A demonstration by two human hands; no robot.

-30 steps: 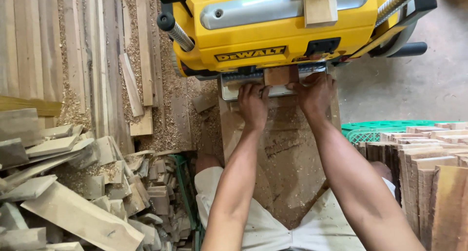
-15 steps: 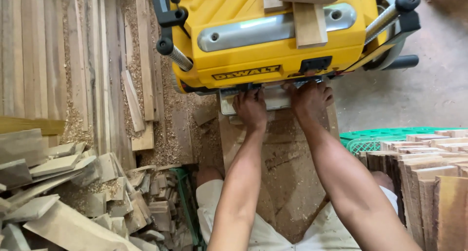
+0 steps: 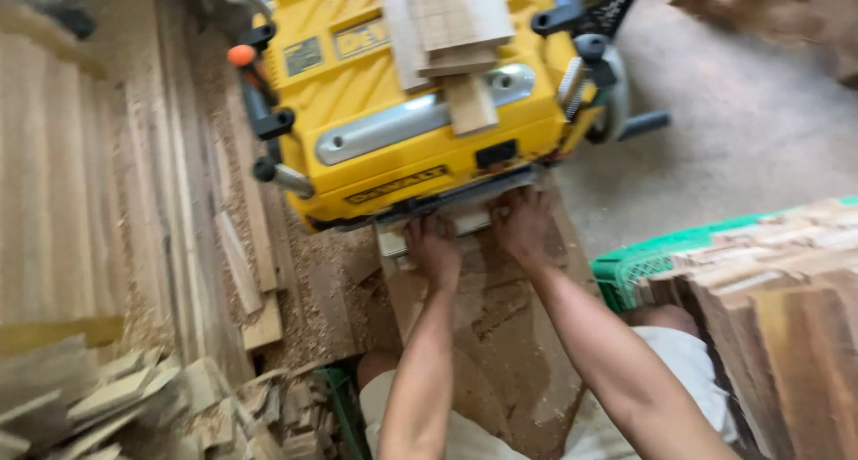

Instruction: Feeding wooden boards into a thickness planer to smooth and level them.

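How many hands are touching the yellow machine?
2. The left hand is at the mouth of the planer, and the right hand is beside it on the same edge. The fingertips are blurred. No other person's hands show.

Both bare arms stretch forward from the bottom of the view, side by side and nearly straight. The left hand (image 3: 435, 245) lies palm down with fingers curled forward. The right hand (image 3: 521, 220) sits just beside it, slightly further ahead, knuckles up, fingertips hidden.
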